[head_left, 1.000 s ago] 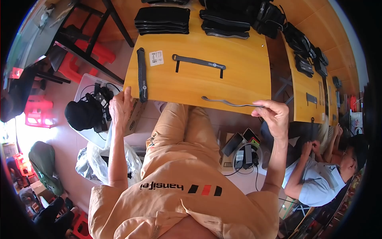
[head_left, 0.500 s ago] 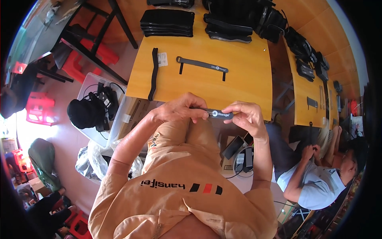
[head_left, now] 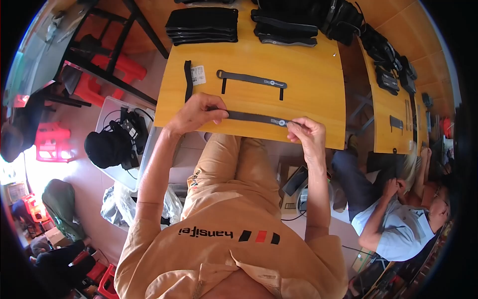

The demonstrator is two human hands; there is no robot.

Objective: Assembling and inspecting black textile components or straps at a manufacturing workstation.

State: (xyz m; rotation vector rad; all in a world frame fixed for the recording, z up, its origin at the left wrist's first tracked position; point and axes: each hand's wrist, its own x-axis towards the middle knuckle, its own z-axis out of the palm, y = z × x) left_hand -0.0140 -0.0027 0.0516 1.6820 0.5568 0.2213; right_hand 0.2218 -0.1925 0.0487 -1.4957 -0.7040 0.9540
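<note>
A dark grey strap (head_left: 251, 117) with pale printing is stretched between my two hands over the table's near edge. My left hand (head_left: 199, 114) pinches its left end, and the fingers of my right hand (head_left: 307, 134) close on its right end. Just beyond lies a similar grey strap (head_left: 251, 78) with a loop at its left end. Two short black strips (head_left: 282, 94) stick out below that strap. To the left, a long black band (head_left: 188, 79) lies beside a white label (head_left: 198, 74); my left hand hides the band's near part.
Flat black stacks (head_left: 201, 27) and folded black straps (head_left: 284, 30) sit along the far side of the yellow table (head_left: 318, 109). A white bin (head_left: 110, 105) with black items and cables stands at left. On the right, another person (head_left: 398, 219) sits at a second table (head_left: 383, 129).
My hands have moved apart and forward over the table edge. The grey strap, bunched short between my fingers before, is now drawn out nearly straight.
</note>
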